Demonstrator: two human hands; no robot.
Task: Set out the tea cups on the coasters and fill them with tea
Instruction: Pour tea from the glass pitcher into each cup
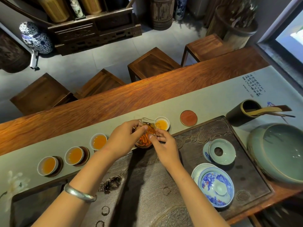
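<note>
Head view: a glass pitcher (146, 134) of amber tea was pinched by the left hand (123, 140) and steadied by the right hand's (165, 145) fingertips, held over the runner. Its long axis ran from the person toward the far right, spout over the fourth cup (162, 123). Overfilling or dripping onto the runner (205, 102) could be caused by excess tilt.

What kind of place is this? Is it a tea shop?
Probably a tea house: a long wooden table with stools, a carved tea tray, and small cups of tea.
</note>
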